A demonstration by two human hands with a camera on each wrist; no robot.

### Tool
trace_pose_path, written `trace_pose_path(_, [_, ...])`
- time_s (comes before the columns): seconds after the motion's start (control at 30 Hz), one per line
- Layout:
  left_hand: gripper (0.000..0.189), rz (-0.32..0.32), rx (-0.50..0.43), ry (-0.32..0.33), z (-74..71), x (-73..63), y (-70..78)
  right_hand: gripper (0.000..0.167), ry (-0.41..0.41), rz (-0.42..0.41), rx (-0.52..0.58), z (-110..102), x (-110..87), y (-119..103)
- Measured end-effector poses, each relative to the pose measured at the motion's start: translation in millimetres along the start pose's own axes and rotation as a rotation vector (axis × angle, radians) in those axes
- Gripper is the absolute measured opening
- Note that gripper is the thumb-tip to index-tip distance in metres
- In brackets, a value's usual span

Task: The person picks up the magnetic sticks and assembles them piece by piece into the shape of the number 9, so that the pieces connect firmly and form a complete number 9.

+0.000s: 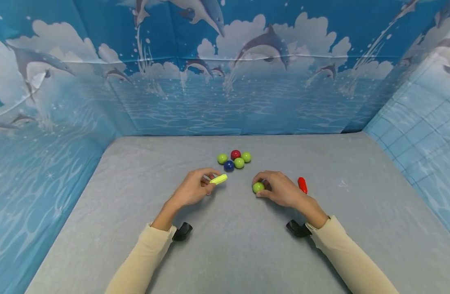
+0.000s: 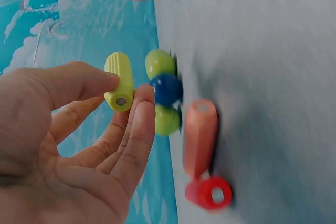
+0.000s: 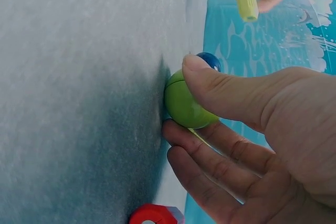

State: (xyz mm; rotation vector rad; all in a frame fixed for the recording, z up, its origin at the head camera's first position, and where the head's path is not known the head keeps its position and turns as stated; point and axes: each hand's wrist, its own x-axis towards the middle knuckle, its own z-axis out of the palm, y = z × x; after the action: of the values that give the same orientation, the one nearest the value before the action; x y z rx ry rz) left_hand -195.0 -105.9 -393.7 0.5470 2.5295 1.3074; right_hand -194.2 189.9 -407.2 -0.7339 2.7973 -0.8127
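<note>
My left hand (image 1: 195,187) pinches a ribbed yellow-green rod (image 1: 219,179) between thumb and fingers, held above the table. A round grey disc shows in the rod's end in the left wrist view. To its right, my right hand (image 1: 281,190) grips a shiny green ball (image 1: 258,187) at the tabletop, thumb on one side and fingers on the other. Close to the left hand, a salmon rod (image 2: 199,137) and a red rod (image 2: 210,192) lie on the table, mostly hidden from the head view. Another red rod (image 1: 302,185) lies beside the right hand.
Beyond the hands sits a cluster of balls: a red ball (image 1: 235,154), a dark blue ball (image 1: 229,165) and three green balls (image 1: 239,163). The grey tabletop (image 1: 225,245) meets dolphin-printed curtains (image 1: 225,98) at the back and sides.
</note>
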Motion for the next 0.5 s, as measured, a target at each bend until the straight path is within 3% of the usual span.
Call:
trace_pose_path(0.23, [0.031, 0.074, 0.039, -0.064, 17.7, 14.1, 11.8, 0.030, -0.010, 0.001, -0.005, 1.4, 1.1, 0.1])
trace_pose_path(0.5, [0.028, 0.081, 0.039, -0.127, 36.4, 28.0, 22.2, 0.031, -0.009, -0.013, 0.007, 0.3, 0.5, 2.2])
